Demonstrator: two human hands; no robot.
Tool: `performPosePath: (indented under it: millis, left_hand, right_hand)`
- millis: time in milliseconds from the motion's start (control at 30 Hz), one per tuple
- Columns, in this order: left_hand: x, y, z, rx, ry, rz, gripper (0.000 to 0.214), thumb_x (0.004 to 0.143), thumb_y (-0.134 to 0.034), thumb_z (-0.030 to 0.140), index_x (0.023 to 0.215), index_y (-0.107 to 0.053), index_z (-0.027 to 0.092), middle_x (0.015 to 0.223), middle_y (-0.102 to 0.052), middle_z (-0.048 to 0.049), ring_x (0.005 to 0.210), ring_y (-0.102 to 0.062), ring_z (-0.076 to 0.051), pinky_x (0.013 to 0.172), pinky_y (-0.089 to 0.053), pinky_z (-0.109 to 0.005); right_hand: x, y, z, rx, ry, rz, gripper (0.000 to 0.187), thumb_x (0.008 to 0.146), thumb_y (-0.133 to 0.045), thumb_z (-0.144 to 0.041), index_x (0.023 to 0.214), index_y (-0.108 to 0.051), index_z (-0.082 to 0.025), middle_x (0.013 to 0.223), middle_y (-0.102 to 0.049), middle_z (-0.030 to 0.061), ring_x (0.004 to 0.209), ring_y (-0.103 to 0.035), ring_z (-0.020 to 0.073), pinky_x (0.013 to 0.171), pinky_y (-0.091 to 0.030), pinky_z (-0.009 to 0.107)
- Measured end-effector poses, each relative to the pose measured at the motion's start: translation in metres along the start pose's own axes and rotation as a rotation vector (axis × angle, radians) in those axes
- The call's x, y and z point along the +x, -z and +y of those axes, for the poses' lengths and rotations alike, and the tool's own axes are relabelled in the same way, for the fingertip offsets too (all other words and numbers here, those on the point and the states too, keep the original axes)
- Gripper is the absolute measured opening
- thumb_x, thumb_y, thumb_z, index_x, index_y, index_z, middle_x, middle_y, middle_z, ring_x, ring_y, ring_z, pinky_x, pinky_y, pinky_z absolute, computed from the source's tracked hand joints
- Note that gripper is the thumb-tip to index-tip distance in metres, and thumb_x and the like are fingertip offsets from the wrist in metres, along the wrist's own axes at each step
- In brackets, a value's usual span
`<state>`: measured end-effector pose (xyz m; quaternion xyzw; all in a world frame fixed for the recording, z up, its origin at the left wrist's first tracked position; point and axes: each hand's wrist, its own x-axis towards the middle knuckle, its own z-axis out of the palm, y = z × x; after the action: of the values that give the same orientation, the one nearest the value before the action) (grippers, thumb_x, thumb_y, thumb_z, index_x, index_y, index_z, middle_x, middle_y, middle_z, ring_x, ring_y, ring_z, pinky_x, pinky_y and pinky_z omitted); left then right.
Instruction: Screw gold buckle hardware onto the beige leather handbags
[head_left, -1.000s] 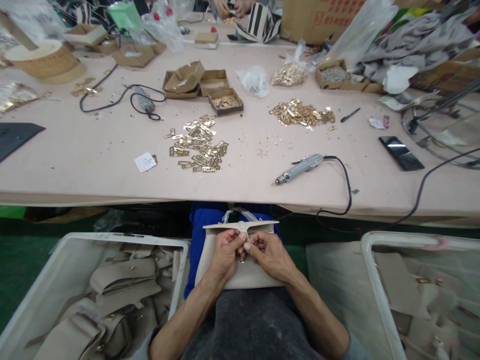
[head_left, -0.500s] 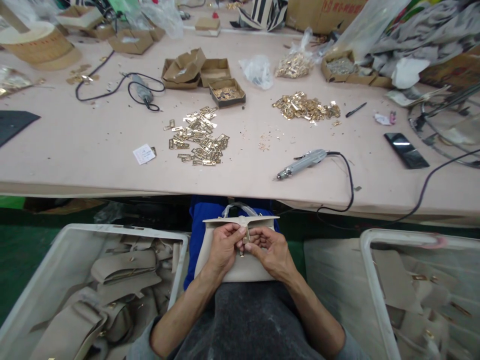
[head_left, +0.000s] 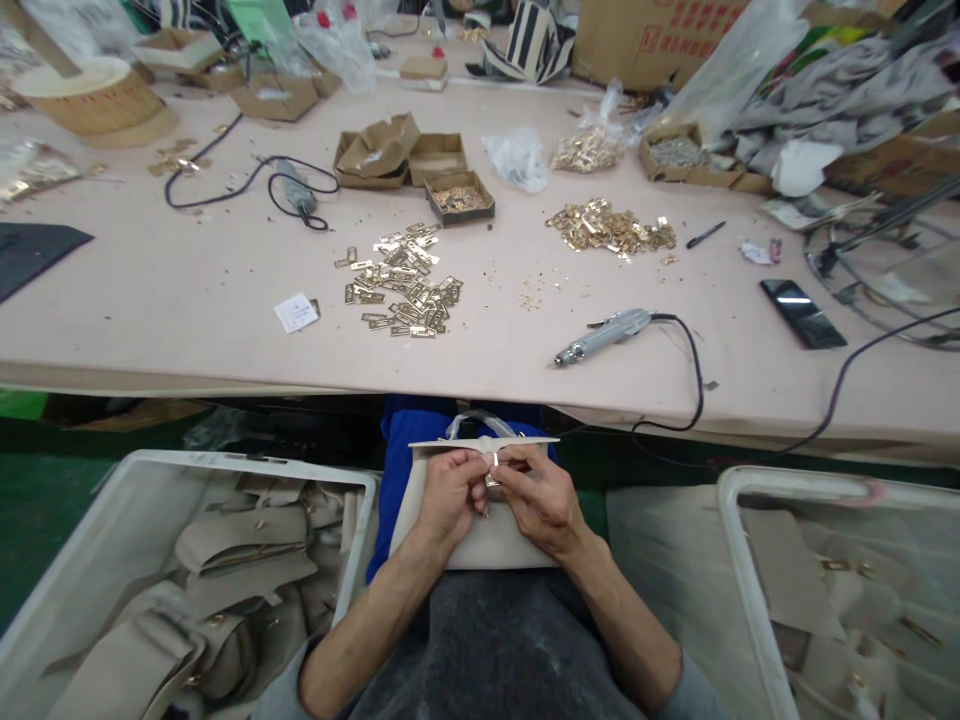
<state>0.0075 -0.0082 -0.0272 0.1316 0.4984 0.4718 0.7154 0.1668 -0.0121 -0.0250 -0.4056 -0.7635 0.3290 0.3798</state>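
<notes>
A beige leather bag rests on my lap below the table edge. My left hand and my right hand meet at the middle of its front, fingers pinched on a small strap with a gold fitting near the bag's top edge. Both hands touch the bag. On the table above lie an electric screwdriver with a black cord and a heap of gold metal plates.
A white bin at my left holds several beige bags; another white bin at my right holds beige pieces. The table carries a second gold heap, small cardboard boxes, a phone, cables and plastic bags.
My fingers have crept slightly upward on the strap toward the bag's top edge. The view has shifted a little; the bag stays on my lap.
</notes>
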Motion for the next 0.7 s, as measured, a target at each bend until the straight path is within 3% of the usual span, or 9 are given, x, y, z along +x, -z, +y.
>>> performPosePath:
  millis: [100, 167, 233, 333, 400, 500, 700]
  left_hand:
    - [-0.006, -0.004, 0.002, 0.056, -0.068, 0.040, 0.039, 0.072, -0.082, 0.049, 0.066, -0.064, 0.015, 0.051, -0.056, 0.0008, 0.035, -0.041, -0.009, 0.032, -0.032, -0.021]
    - [-0.013, -0.005, 0.001, 0.242, -0.242, 0.123, 0.039, 0.082, -0.075, 0.053, 0.072, -0.067, 0.015, 0.056, -0.061, -0.0017, 0.038, -0.047, -0.011, 0.036, -0.037, -0.023]
    - [-0.020, -0.006, 0.000, 0.466, -0.472, 0.202, 0.029, 0.085, -0.075, 0.046, 0.083, -0.071, 0.017, 0.067, -0.067, -0.0038, 0.048, -0.056, -0.014, 0.045, -0.046, -0.024]
    - [-0.023, -0.007, 0.000, 0.656, -0.700, 0.173, 0.027, 0.084, -0.079, 0.034, 0.108, -0.074, 0.022, 0.099, -0.073, -0.0090, 0.071, -0.067, -0.018, 0.058, -0.052, -0.025]
    - [-0.018, -0.007, 0.000, 0.670, -0.708, 0.093, 0.027, 0.088, -0.075, 0.033, 0.112, -0.076, 0.023, 0.105, -0.074, -0.0100, 0.076, -0.070, -0.021, 0.062, -0.056, -0.027]
    - [-0.006, -0.007, -0.003, 0.606, -0.620, 0.026, 0.022, 0.091, -0.070, 0.035, 0.107, -0.079, 0.023, 0.093, -0.076, -0.0082, 0.075, -0.072, -0.022, 0.068, -0.059, -0.030]
    - [-0.002, -0.011, -0.005, 0.461, -0.518, 0.049, 0.026, 0.088, -0.075, 0.035, 0.107, -0.078, 0.018, 0.079, -0.077, -0.0060, 0.064, -0.073, -0.021, 0.061, -0.061, -0.028]
  right_hand:
    - [0.013, 0.004, -0.002, 0.015, -0.001, 0.036, 0.021, 0.099, -0.054, -0.020, 0.108, -0.072, -0.025, 0.104, -0.069, 0.0095, 0.098, -0.066, 0.0214, 0.084, -0.057, 0.036]
    - [0.022, 0.008, -0.006, 0.049, -0.056, 0.082, 0.016, 0.100, -0.056, -0.025, 0.102, -0.071, -0.023, 0.097, -0.069, 0.0085, 0.092, -0.066, 0.0212, 0.083, -0.055, 0.036]
    - [0.032, 0.013, -0.009, 0.087, -0.122, 0.093, 0.015, 0.100, -0.057, -0.029, 0.096, -0.070, -0.021, 0.092, -0.068, 0.0072, 0.087, -0.064, 0.0199, 0.080, -0.054, 0.033]
    - [0.040, 0.017, -0.009, 0.159, -0.217, 0.057, 0.021, 0.099, -0.059, -0.034, 0.088, -0.069, -0.019, 0.087, -0.066, 0.0047, 0.079, -0.061, 0.0169, 0.074, -0.051, 0.029]
    - [0.042, 0.018, -0.006, 0.240, -0.297, 0.030, 0.024, 0.099, -0.059, -0.037, 0.087, -0.069, -0.018, 0.084, -0.065, 0.0034, 0.075, -0.061, 0.0153, 0.069, -0.050, 0.027]
    - [0.042, 0.018, 0.001, 0.382, -0.418, -0.002, 0.029, 0.098, -0.059, -0.043, 0.091, -0.070, -0.017, 0.077, -0.064, 0.0014, 0.066, -0.059, 0.0134, 0.061, -0.049, 0.024]
    - [0.042, 0.018, 0.011, 0.568, -0.535, 0.015, 0.029, 0.092, -0.065, -0.042, 0.088, -0.074, -0.015, 0.062, -0.063, -0.0002, 0.052, -0.054, 0.0108, 0.053, -0.044, 0.022]
